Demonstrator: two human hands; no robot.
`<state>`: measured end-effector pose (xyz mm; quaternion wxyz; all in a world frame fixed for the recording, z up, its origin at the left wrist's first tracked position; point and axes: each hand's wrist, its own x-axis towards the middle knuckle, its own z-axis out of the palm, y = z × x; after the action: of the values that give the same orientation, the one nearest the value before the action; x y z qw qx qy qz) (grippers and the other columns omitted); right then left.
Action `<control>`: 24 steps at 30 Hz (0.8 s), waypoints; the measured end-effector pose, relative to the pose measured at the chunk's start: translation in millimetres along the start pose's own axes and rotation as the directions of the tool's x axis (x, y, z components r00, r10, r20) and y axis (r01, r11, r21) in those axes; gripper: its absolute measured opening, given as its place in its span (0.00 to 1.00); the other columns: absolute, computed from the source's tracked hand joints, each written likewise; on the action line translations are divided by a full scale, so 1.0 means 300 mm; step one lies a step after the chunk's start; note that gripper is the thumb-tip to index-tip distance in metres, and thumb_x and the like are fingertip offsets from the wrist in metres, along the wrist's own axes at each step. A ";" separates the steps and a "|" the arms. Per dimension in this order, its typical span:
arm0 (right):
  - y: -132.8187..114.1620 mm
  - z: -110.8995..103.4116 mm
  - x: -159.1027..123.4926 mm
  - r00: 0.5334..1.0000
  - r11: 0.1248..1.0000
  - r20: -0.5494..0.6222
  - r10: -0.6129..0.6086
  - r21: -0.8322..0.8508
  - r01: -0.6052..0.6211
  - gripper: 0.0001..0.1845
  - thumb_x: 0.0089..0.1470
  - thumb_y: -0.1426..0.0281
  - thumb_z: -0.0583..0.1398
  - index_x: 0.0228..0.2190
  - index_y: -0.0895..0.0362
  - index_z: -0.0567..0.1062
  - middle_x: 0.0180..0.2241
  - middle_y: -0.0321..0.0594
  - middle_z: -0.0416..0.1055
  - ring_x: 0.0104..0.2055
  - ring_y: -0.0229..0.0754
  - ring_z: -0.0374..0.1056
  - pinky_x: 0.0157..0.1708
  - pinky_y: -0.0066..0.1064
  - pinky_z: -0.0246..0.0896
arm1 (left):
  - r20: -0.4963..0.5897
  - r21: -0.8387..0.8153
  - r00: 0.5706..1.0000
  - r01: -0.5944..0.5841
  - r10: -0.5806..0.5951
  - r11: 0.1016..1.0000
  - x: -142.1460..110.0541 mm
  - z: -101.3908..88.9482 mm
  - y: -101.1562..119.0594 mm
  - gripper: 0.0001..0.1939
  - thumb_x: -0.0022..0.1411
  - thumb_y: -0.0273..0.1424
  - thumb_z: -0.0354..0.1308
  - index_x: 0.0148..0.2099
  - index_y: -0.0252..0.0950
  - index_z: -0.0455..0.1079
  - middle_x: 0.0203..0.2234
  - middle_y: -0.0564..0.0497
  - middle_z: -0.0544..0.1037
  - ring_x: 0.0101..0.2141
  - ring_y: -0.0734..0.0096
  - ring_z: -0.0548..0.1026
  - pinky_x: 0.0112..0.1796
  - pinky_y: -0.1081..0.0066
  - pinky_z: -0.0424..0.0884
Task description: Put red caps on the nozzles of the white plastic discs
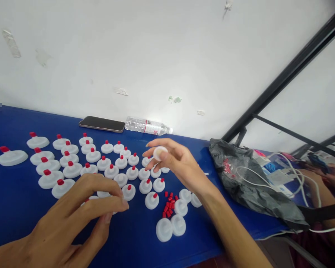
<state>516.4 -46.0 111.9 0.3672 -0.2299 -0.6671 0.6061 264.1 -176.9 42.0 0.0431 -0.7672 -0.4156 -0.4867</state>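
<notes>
My right hand point(178, 160) pinches a small round white cap point(158, 152) between thumb and fingers, above the back of a group of caps. At the lower left, my left hand point(80, 219) hovers over the front caps, its fingers loosely curled. A gap shows between its thumb and fingertips, and nothing is visible in them. Many white caps with red tips, such as this front one point(152, 201), stand upright in rough rows. Several white caps without red tips point(164, 229) lie around a small pile of loose red tips point(169, 205). My left hand hides some front caps.
Along the wall, a phone point(102, 124) and a clear plastic bottle point(147, 125) lie on the blue table point(139, 242). A dark plastic bag point(240, 186) sits to the right with cables point(301, 182). A black metal frame point(284, 63) slants behind it. Another person's hand point(333, 176) shows at far right.
</notes>
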 end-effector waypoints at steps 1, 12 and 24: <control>0.001 0.013 -0.005 1.000 0.995 0.000 -0.003 -0.101 0.003 0.19 0.69 0.53 0.76 0.54 0.48 0.87 0.52 0.40 0.88 0.46 0.44 0.87 0.45 0.35 0.83 | -0.010 -0.033 0.998 0.055 -0.055 0.998 0.003 0.003 0.002 0.23 0.75 0.22 0.56 0.59 0.56 0.79 0.42 0.53 0.86 0.41 0.58 0.87 0.41 0.59 0.86; 0.093 0.085 -0.031 0.916 0.699 0.181 -0.357 -0.599 0.390 0.16 0.69 0.52 0.77 0.48 0.48 0.86 0.47 0.41 0.89 0.32 0.40 0.77 0.35 0.32 0.75 | 0.003 0.095 0.999 0.043 -0.043 0.995 0.008 0.012 -0.030 0.11 0.89 0.40 0.56 0.63 0.50 0.78 0.48 0.58 0.92 0.44 0.71 0.92 0.50 0.74 0.87; 0.065 0.100 -0.060 0.861 0.626 0.281 -0.423 -0.597 0.502 0.27 0.79 0.66 0.66 0.73 0.45 0.78 0.67 0.48 0.84 0.66 0.55 0.84 0.65 0.47 0.85 | -0.053 0.002 0.992 0.118 -0.118 0.993 0.086 0.003 -0.030 0.10 0.86 0.42 0.62 0.49 0.50 0.83 0.38 0.60 0.91 0.31 0.73 0.86 0.31 0.77 0.82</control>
<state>501.8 -75.6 89.1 0.3685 -0.1286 -0.8910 0.2319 263.3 -155.2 58.5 0.0271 -0.7279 -0.4602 -0.5076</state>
